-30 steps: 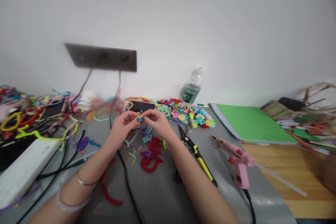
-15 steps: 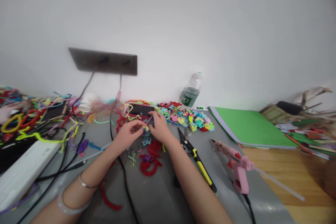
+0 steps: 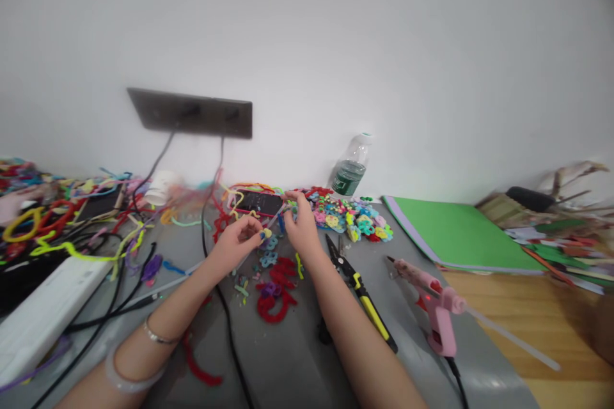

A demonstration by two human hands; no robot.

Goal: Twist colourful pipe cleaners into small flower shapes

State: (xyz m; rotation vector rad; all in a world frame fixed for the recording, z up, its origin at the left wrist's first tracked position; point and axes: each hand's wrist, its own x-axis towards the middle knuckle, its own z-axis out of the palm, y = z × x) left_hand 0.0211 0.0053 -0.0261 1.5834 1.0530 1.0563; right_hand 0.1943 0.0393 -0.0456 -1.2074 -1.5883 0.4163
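Observation:
My left hand [image 3: 238, 244] pinches a small yellow fuzzy piece [image 3: 267, 232] between thumb and fingertips; its exact shape is too small to tell. My right hand [image 3: 302, 225] is apart from it, fingers spread, just right of a phone [image 3: 259, 203] in a red case lying by the wall with its screen lit. Below the hands lie light-blue pipe-cleaner flowers [image 3: 268, 259] and a curled red pipe-cleaner piece [image 3: 274, 310] with a purple bit on it. A pile of colourful pipe-cleaner flowers [image 3: 367, 220] sits beyond my right hand.
Pliers [image 3: 367, 307] with yellow-black handles and a pink glue gun [image 3: 439, 310] lie at right. A water bottle [image 3: 351, 169] leans on the wall beside green sheets [image 3: 460, 230]. Black cables [image 3: 229, 332], a white power strip [image 3: 50, 316] and tangled pipe cleaners [image 3: 71, 249] occupy the left.
My right hand has moved right, away from the phone and my left hand, and its fingers have spread. The phone's screen, dark before, now shows content. My left hand still pinches the yellow piece.

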